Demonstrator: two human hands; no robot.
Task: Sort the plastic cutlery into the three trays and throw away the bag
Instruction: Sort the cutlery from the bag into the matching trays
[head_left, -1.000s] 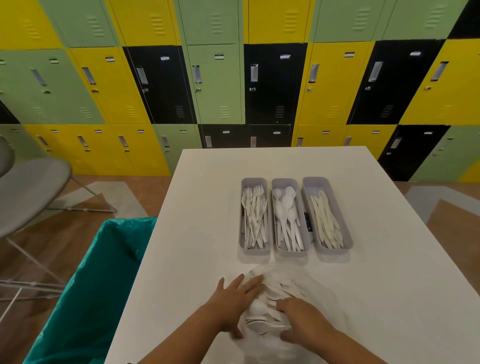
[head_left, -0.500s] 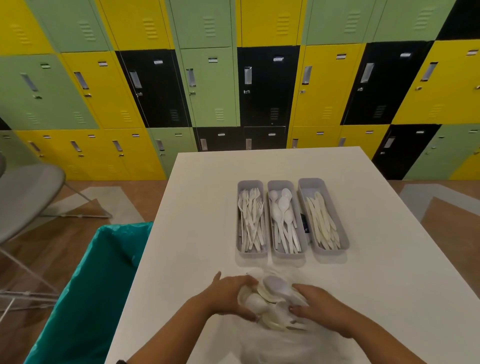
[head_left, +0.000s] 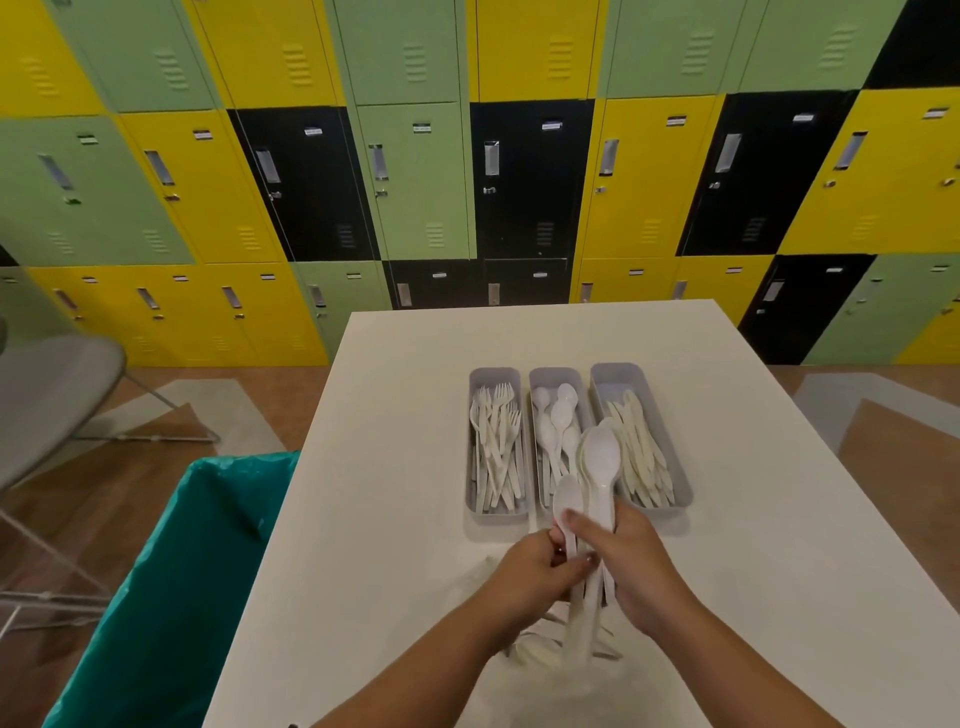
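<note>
Both hands (head_left: 587, 571) clutching spoons (head_left: 597, 467), near trays (head_left: 498, 514)

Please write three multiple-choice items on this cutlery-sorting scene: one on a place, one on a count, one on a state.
1. Which tray holds the forks?
A. the left tray
B. the middle tray
C. the right tray

2. How many grey trays stand on the table?
A. two
B. three
C. four

3. What are the hands doing?
A. resting flat on the table
B. holding white spoons
C. gripping the bin liner

Key:
1 A: the forks lie in the left tray.
2 B: the left tray, the middle tray and the right tray stand side by side on the table.
3 B: the left hand and the right hand are closed on the spoons, bowls towards the trays.
</note>
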